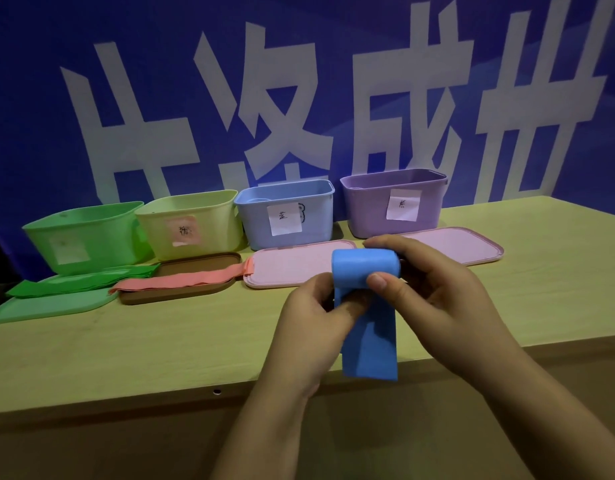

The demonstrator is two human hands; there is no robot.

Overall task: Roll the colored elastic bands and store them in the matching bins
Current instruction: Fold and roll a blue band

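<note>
Currently rolling blue band [366,271], held above the bench [160,341] near its front edge. Keep turns tight and edges aligned while taking up the hanging tail. Left hand [320,320] and right hand [434,282] both pinch the roll, thumbs facing the camera, wrists angled inward.

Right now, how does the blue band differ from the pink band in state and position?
The blue band is partly rolled, held above the table by the left hand and right hand, its tail hanging loose. The pink band lies flat and unrolled across the brown tray, untouched. Both are wide flat elastic strips.
</note>
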